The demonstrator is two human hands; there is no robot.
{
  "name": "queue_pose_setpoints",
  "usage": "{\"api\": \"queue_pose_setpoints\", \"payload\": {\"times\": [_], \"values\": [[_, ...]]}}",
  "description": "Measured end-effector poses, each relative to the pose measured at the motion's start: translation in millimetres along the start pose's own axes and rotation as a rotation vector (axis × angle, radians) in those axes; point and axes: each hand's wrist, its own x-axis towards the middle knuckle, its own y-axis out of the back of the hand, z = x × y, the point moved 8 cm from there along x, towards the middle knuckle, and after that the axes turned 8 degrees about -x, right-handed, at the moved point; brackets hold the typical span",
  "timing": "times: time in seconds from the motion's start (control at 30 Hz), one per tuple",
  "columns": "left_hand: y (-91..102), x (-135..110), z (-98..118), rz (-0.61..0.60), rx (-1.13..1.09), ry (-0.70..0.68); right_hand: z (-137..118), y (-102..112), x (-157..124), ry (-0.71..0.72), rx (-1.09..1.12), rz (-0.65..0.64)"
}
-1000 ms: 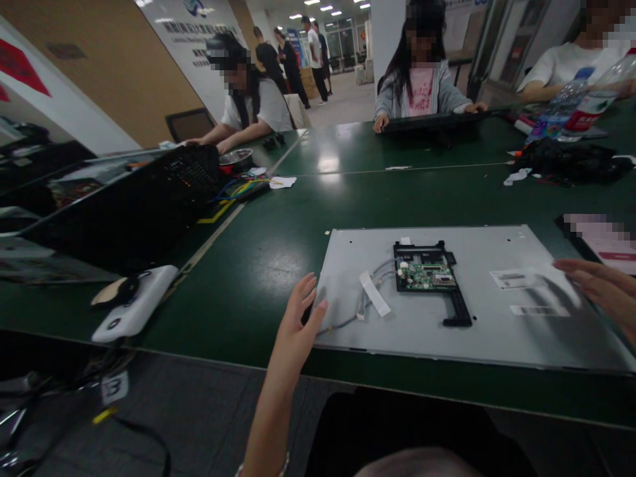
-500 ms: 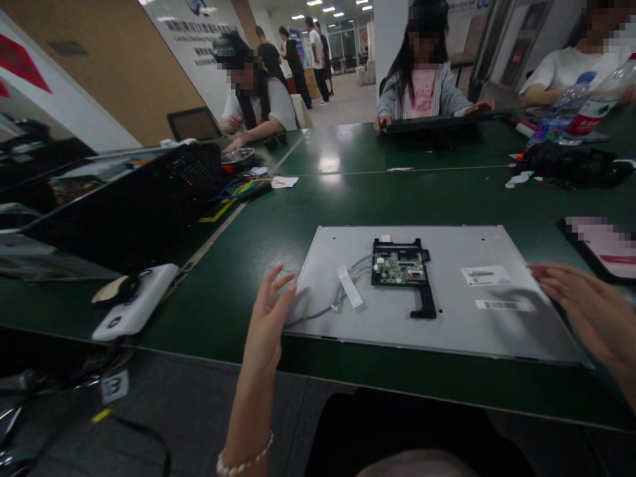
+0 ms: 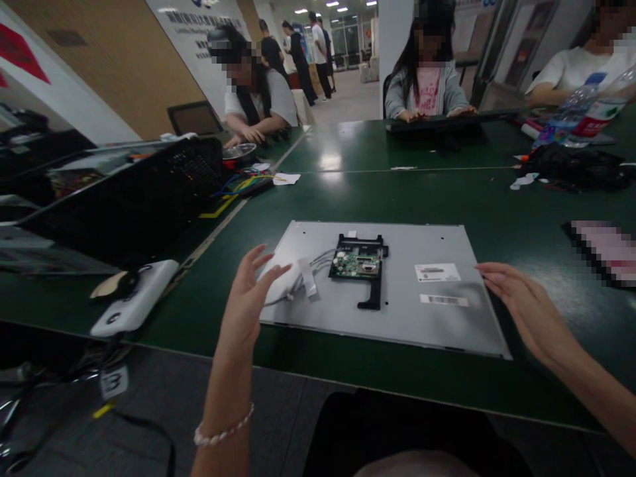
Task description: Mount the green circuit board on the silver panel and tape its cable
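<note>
A grey metal display panel [image 3: 427, 318] lies flat, back side up, on the green table [image 3: 377, 192] in front of me. A small green circuit board [image 3: 358, 263] in a black frame sits at its middle, with grey cables and a white tape strip [image 3: 307, 277] to its left. Two white labels [image 3: 437, 272] are stuck right of the board. My left hand [image 3: 246, 298] hovers at the panel's left edge, fingers spread and empty. My right hand [image 3: 519, 301] rests open at the panel's right edge, fingers stretched toward it.
A white device [image 3: 134, 306] and black equipment [image 3: 134, 199] lie to the left. Coloured wires [image 3: 243, 185] and a metal bowl [image 3: 237, 154] sit further back. Black clutter [image 3: 571, 165] and bottles [image 3: 576, 112] are at far right. Three people work across the table.
The panel has slid to the left across the table, with both hands moving left alongside it. My left hand has lifted off the panel's edge.
</note>
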Motion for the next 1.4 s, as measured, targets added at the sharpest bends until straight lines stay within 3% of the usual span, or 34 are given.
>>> {"api": "queue_pose_setpoints", "payload": {"times": [0.13, 0.27, 0.37, 0.5, 0.67, 0.97, 1.17, 1.4], "values": [[28.3, 7.1, 27.0, 0.09, 0.053, -0.103, -15.3, -31.6, -7.5, -0.034, 0.027, -0.131], [60.9, 3.6, 40.7, 0.204, 0.188, -0.171, -19.9, -43.6, -7.8, -0.049, 0.013, -0.196], [77.7, -2.2, 28.2, 0.245, 0.364, -0.123, -16.2, -45.7, -9.5, -0.062, -0.009, -0.248], [91.7, -9.3, -7.8, 0.153, 0.593, -0.004, -13.1, -45.4, -19.7, -0.11, 0.036, -0.293], [94.2, -24.4, -29.8, 0.023, 0.868, 0.007, -22.9, -43.1, -34.1, -0.179, 0.191, -0.323], [82.8, -32.4, -24.0, -0.077, 0.938, -0.048, -16.0, -35.8, -26.5, -0.236, 0.387, -0.213], [97.3, -20.7, -30.6, 0.07, 0.942, 0.083, -20.3, -45.6, -25.3, -0.18, 0.389, -0.174], [102.9, -9.1, -31.4, 0.293, 0.99, 0.086, -29.1, -72.7, -18.8, -0.173, 0.45, -0.207]]}}
